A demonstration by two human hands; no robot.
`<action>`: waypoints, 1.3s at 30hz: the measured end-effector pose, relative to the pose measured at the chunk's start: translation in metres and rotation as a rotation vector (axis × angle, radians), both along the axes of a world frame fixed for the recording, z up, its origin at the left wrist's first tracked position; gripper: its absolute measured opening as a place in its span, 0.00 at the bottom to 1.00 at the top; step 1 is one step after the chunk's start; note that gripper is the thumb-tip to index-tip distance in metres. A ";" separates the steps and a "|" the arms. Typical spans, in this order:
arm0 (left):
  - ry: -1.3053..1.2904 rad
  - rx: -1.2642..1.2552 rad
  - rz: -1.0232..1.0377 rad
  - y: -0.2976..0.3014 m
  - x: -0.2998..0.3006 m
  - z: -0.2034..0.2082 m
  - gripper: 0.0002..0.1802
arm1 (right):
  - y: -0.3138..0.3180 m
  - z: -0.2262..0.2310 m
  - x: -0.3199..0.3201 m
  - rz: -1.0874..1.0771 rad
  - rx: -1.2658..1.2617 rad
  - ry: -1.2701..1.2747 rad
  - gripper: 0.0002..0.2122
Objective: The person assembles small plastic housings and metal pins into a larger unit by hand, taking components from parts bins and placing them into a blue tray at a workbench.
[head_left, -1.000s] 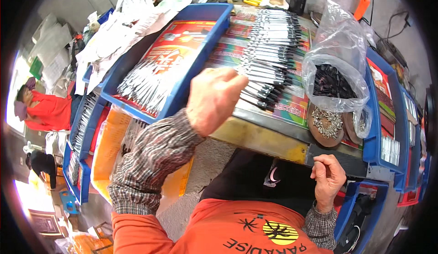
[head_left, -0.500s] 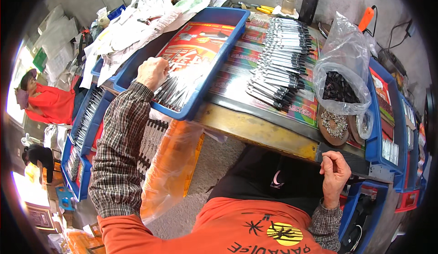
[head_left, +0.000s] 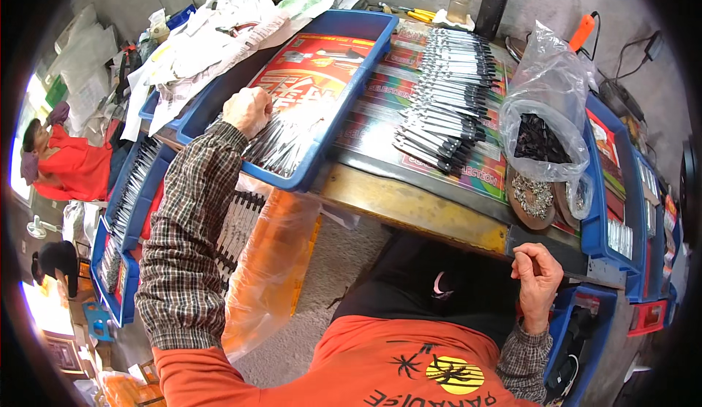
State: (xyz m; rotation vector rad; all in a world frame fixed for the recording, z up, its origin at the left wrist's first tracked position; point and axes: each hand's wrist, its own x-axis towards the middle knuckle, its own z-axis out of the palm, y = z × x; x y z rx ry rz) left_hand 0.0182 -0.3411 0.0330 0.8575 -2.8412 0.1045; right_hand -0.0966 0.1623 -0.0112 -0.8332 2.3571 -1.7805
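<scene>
My left hand [head_left: 248, 111] is closed over the near part of a blue plastic tray [head_left: 373, 78]; whatever its fingers hold is hidden. Beneath and beside it lies a fanned pile of thin silvery strips [head_left: 281, 144]. My right hand [head_left: 537, 275] hovers by the front edge of the workbench [head_left: 409, 196], fingers curled in toward the thumb. Anything in that pinch is too small to make out. Between the hands, a long overlapping row of slim silver-and-black pieces [head_left: 446, 103] lies on the bench.
A clear plastic bag [head_left: 545, 78] of small black parts stands at the right, behind a brown dish [head_left: 532, 201] of tiny metal parts. Blue trays [head_left: 614, 250] line the right side. Crumpled papers [head_left: 219, 49] cover the back left. A person in red [head_left: 73, 162] is farther left.
My left hand has stayed over the strips, with only a slight shift. The right hand keeps its place and curl. The whole view has moved slightly.
</scene>
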 end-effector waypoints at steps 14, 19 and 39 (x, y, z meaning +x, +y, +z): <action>0.088 -0.074 -0.174 -0.075 0.008 -0.035 0.09 | 0.033 0.032 -0.010 0.040 0.240 0.230 0.02; 0.204 -0.098 -0.181 -0.097 0.019 -0.051 0.07 | 0.063 0.054 -0.019 -0.036 0.254 0.369 0.02; 0.658 -0.069 -0.297 0.017 0.010 -0.009 0.09 | 0.165 0.062 -0.204 -0.218 0.952 0.292 0.12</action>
